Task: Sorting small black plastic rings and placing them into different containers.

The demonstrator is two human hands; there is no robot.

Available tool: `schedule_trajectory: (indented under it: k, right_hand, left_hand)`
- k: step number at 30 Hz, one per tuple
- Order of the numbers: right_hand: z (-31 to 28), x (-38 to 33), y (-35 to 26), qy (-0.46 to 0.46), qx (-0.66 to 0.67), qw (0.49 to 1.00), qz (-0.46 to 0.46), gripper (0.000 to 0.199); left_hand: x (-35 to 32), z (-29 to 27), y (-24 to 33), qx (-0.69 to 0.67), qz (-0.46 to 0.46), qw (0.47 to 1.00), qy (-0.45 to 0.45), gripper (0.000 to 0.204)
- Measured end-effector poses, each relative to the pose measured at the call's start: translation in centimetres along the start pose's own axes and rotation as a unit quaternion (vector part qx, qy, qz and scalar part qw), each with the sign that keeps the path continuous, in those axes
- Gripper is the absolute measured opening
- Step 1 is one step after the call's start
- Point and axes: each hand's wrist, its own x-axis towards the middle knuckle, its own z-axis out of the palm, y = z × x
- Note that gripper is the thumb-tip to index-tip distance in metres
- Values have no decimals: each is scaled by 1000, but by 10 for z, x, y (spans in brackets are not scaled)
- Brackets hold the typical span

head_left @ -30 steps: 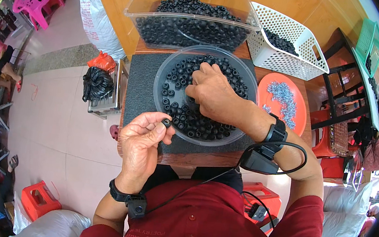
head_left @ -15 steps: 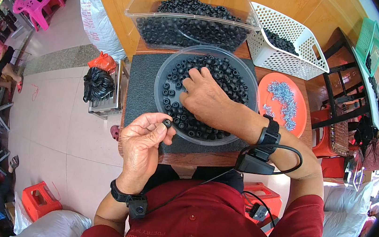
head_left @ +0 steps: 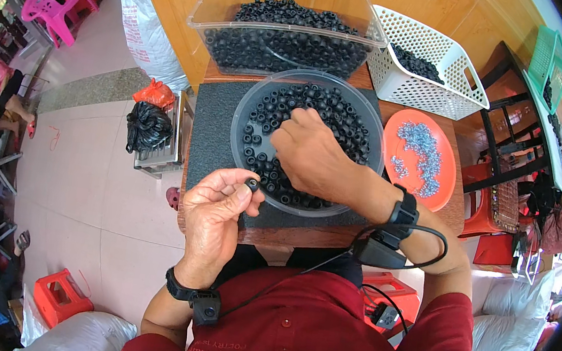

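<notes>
From here I'd watch the left hand [head_left: 214, 213]: its fingertips pinch 1 black barrel-shaped piece [head_left: 252, 184] at the clear round tub's [head_left: 239, 135] near-left rim — a slack pinch could drop it among the loose black pieces [head_left: 345, 124]. Whether the right hand [head_left: 309, 147], curled over them, grips any, I can't tell. Since 1 second ago, it has shifted toward the near rim.

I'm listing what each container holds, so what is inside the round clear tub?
Many small black parts lie loose in the round clear tub. The right hand and forearm cover some of it, so whatever lies beneath them can't be seen.
</notes>
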Motion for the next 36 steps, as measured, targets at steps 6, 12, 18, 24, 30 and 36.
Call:
schedule_trajectory:
  k: [6, 12, 18, 24, 30, 36]
  right_hand:
    - [-21, -11, -23, 161, 228, 949, 144, 19]
    - [-37, -26, -48, 204, 499, 774, 333, 14]
    - [-33, -34, -65, 270, 547, 719, 334, 16]
    - [-31, -42, -72, 308, 500, 742, 324, 18]
    - [-30, -43, -79, 332, 400, 788, 329, 20]
    - [-30, -43, -81, 338, 339, 821, 310, 19]
  left_hand:
    - [1, 7, -1, -38, -31, 998, -39, 20]
    - [2, 17, -4, -48, -40, 996, -63, 20]
    - [-2, 30, -6, -37, -44, 996, -70, 19]
    - [-3, 33, -7, -28, -52, 996, -71, 19]
    - [-4, 37, -10, -9, -47, 997, -64, 19]
    - [-4, 37, -12, -4, -44, 997, -63, 18]
